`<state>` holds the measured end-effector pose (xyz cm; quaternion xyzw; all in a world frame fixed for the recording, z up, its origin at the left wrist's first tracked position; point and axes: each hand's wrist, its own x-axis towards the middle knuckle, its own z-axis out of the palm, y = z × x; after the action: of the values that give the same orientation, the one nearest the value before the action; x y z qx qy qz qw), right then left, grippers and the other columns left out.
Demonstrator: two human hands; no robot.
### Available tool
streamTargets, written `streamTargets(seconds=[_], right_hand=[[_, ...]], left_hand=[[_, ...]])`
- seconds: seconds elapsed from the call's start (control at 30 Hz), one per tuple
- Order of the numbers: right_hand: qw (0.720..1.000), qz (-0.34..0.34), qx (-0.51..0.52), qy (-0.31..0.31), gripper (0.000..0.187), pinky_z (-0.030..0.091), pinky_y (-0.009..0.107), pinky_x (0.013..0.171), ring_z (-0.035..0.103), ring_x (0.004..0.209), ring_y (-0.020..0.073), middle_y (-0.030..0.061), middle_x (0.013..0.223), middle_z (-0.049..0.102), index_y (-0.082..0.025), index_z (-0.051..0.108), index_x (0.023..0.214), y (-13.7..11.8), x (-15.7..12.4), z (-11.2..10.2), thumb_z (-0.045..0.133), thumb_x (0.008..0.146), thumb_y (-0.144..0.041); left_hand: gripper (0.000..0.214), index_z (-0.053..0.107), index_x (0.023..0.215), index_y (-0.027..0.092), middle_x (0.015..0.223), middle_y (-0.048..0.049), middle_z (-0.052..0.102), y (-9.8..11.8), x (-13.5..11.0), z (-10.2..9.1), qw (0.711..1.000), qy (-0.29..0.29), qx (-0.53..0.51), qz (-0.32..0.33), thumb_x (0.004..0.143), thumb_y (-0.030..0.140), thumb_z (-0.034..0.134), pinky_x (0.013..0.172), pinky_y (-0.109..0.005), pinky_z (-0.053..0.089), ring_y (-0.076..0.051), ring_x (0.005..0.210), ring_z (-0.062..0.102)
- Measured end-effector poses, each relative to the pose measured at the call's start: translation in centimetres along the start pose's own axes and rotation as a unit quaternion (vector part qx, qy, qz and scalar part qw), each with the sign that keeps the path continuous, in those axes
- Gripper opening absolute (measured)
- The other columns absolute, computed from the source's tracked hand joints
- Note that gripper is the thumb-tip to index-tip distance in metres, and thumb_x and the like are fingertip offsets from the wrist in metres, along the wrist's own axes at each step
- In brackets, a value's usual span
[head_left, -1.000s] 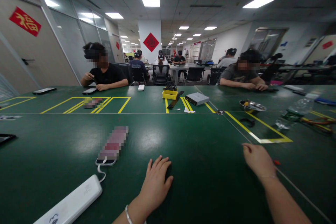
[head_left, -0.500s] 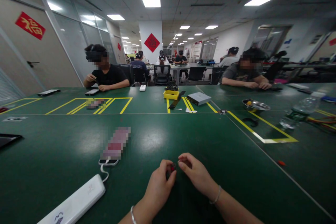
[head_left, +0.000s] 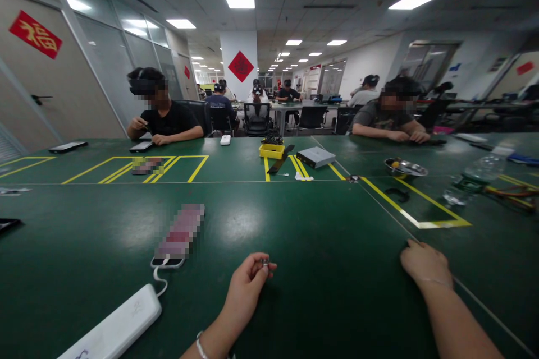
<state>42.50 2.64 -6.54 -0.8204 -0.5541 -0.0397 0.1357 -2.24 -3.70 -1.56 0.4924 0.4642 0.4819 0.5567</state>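
Note:
My left hand (head_left: 247,283) is above the near middle of the green table. Its thumb and fingers are closed on a small silvery piece (head_left: 265,263), too small to name. Well to the right, my right hand (head_left: 425,265) is low over the tabletop beside the thin seam line. Its back faces me and most of the fingers are hidden, so I cannot tell what it holds. The small orange-red piece seen there earlier is now out of sight, where this hand is.
A white power bank (head_left: 122,320) is cabled to a phone (head_left: 179,235) on the left. Farther off are a yellow tray (head_left: 272,151), a grey box (head_left: 316,157), a metal bowl (head_left: 415,169) and a plastic bottle (head_left: 475,179). Two people sit across the table.
My right hand has moved away from my left, far to the right, over where the orange-red piece lay. My left hand keeps hold of its small piece. The view has shifted slightly.

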Motion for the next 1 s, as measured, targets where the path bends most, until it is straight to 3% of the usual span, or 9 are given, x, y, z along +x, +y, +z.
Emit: streamTargets(seconds=[0.17,0.3,0.47,0.6,0.73,0.8,0.83,0.93,1.0], right_hand=[[0.992,0.116,-0.008,-0.053,0.046,0.041,0.041,0.069,0.052,0.094,0.0315,0.02,0.107,0.052,-0.015,0.057,0.109,0.0,-0.1,-2.2,0.038,0.066,-0.019],[0.982,0.178,0.014,-0.068,0.038,0.04,0.038,0.06,0.055,0.084,0.03,0.0195,0.096,0.056,-0.018,0.063,0.095,1.1,-0.2,-3.6,0.041,0.065,-0.02],[0.984,0.175,0.024,0.001,0.034,0.038,0.037,0.055,0.055,0.078,0.031,0.0196,0.085,0.056,-0.014,0.064,0.089,0.5,-0.9,-4.4,0.041,0.063,-0.02],[0.991,0.111,0.063,0.045,0.035,0.038,0.036,0.057,0.053,0.074,0.0268,0.0163,0.086,0.055,-0.015,0.063,0.089,-2.5,-1.2,-5.2,0.039,0.064,-0.022],[0.974,0.05,0.219,0.004,0.028,0.04,0.032,0.06,0.051,0.071,0.0189,0.0077,0.084,0.054,-0.017,0.061,0.082,-9.4,-2.6,-5.6,0.044,0.061,-0.023],[0.927,0.034,0.365,-0.074,0.023,0.039,0.027,0.054,0.049,0.063,0.0139,0.0041,0.079,0.054,-0.018,0.058,0.079,-13.9,-4.2,-5.6,0.046,0.06,-0.022],[0.886,0.033,0.446,-0.122,0.019,0.038,0.024,0.051,0.047,0.059,0.0114,0.0029,0.079,0.054,-0.018,0.056,0.076,-16.1,-5.2,-5.6,0.047,0.06,-0.021],[0.709,0.06,0.641,-0.287,0.011,0.037,0.019,0.045,0.046,0.055,0.0063,0.0016,0.085,0.056,-0.018,0.051,0.069,-22.3,-8.6,-5.7,0.049,0.059,-0.014],[0.598,0.103,0.694,-0.386,0.012,0.041,0.016,0.048,0.05,0.058,0.0056,0.0017,0.082,0.057,-0.017,0.051,0.068,-25.2,-10.8,-5.8,0.05,0.059,-0.009]], left_hand=[[0.024,0.052,0.092,0.014,0.085,-0.0091,0.066,0.1,-0.1,-0.2,1.0,-0.004,-0.002,0.002,0.074,0.029,0.053,0.075,-0.032,0.044,-0.017,0.076,0.06],[0.024,0.053,0.093,0.014,0.083,-0.0078,0.066,0.0,0.0,-0.3,1.0,-0.002,0.009,0.003,0.073,0.027,0.053,0.073,-0.03,0.044,-0.017,0.077,0.06],[0.024,0.056,0.092,0.014,0.08,-0.0065,0.064,-0.3,0.2,-0.4,1.0,0.002,0.011,0.006,0.072,0.027,0.054,0.073,-0.03,0.044,-0.018,0.079,0.06],[0.023,0.056,0.092,0.014,0.08,-0.0055,0.063,-0.1,0.1,-0.4,1.0,-0.003,0.018,0.007,0.073,0.027,0.053,0.074,-0.03,0.043,-0.018,0.081,0.059],[0.025,0.057,0.095,0.015,0.08,-0.005,0.063,0.1,0.0,-0.3,0.999,-0.015,0.051,0.008,0.075,0.029,0.05,0.074,-0.03,0.043,-0.018,0.08,0.059],[0.026,0.057,0.096,0.015,0.08,-0.0045,0.063,0.1,0.0,-0.3,0.997,-0.019,0.073,0.013,0.076,0.03,0.049,0.073,-0.03,0.043,-0.017,0.078,0.058],[0.027,0.057,0.097,0.015,0.08,-0.0043,0.062,0.0,0.0,-0.3,0.996,-0.021,0.082,0.016,0.077,0.031,0.048,0.073,-0.03,0.043,-0.017,0.077,0.058],[0.028,0.057,0.1,0.017,0.08,-0.0039,0.062,-0.2,0.0,-0.2,0.994,-0.026,0.102,0.027,0.078,0.031,0.046,0.074,-0.03,0.042,-0.017,0.078,0.057],[0.028,0.055,0.102,0.017,0.083,-0.0039,0.062,-0.4,0.0,-0.1,0.994,-0.029,0.1,0.034,0.078,0.029,0.046,0.075,-0.03,0.042,-0.016,0.079,0.057]])
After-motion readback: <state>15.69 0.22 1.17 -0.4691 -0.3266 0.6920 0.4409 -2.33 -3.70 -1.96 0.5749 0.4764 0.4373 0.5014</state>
